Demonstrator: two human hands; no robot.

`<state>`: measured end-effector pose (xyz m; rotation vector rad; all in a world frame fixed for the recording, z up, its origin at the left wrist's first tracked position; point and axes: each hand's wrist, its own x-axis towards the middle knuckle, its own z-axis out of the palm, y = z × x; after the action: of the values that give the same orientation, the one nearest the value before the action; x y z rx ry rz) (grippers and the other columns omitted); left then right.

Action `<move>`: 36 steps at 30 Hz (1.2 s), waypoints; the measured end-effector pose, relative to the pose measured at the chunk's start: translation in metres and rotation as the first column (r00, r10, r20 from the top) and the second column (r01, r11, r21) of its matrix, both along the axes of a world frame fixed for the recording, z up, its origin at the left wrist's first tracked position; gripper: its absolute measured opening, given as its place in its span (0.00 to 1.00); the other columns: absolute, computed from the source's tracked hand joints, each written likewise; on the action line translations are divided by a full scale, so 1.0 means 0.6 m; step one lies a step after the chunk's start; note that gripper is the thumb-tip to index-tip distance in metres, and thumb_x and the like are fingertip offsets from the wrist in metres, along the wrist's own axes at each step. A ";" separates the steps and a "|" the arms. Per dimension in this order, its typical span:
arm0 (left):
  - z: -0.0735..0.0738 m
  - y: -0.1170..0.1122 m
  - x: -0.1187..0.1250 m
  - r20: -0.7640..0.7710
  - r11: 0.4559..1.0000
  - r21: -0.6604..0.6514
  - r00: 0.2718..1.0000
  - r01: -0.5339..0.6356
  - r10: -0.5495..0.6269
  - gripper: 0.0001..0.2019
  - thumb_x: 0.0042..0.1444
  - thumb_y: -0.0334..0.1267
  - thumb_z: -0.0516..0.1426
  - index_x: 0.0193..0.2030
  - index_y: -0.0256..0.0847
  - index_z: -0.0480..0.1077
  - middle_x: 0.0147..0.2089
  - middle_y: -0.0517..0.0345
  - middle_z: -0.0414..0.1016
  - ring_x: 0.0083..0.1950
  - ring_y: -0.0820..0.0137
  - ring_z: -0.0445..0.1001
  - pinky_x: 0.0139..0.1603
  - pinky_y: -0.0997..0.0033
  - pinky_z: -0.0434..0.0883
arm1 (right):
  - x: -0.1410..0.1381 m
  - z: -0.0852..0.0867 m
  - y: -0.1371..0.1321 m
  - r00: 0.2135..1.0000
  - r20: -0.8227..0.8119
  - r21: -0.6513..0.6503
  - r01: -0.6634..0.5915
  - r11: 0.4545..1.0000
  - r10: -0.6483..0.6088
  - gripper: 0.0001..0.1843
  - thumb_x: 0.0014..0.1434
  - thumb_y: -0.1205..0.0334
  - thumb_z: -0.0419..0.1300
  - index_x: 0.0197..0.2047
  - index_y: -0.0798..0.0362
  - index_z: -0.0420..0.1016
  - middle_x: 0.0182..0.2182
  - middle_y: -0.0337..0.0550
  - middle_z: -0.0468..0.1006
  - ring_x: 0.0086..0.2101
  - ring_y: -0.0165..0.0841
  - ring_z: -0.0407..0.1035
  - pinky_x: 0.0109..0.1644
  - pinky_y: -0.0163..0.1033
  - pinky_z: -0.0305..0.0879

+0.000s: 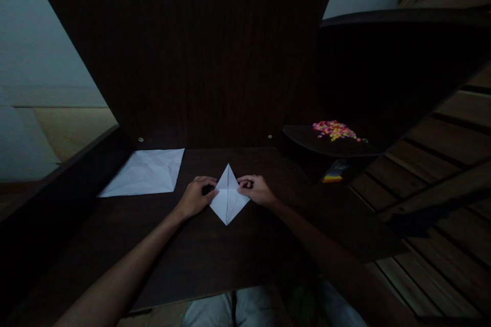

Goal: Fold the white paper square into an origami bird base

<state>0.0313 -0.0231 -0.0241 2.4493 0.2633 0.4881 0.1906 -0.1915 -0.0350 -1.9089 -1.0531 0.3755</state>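
A white sheet of paper folded into a kite shape [229,204] is in the middle of the dark desk, its narrow point facing away from me. Creases run down its centre and across it. My left hand [196,196] grips its left edge, thumb on top and fingers curled by the side. On the opposite edge my right hand [259,191] pinches the paper in the same way, thumb on top. The undersides of the fingers are partly hidden.
Creased white paper [148,171] lies at the desk's back left, beside a raised side panel [76,168]. A corner shelf [307,138] at the right bears a pile of small colourful pieces [335,131]. Behind the desk stands a tall dark panel [199,61].
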 end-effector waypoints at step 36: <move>0.005 -0.011 0.006 0.087 0.795 -0.606 0.994 -0.001 0.067 0.13 0.48 0.42 0.62 0.38 0.39 0.69 0.29 0.60 0.74 0.33 0.69 0.73 0.37 0.69 0.68 | -0.005 0.000 0.006 0.958 -0.281 0.307 0.033 0.951 0.057 0.11 0.48 0.60 0.63 0.35 0.53 0.69 0.28 0.38 0.73 0.30 0.31 0.68 0.32 0.35 0.61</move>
<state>0.0348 -0.0298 -0.0213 1.7837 0.3579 0.4583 0.1876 -0.1879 -0.0349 -1.5159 -0.8727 0.4509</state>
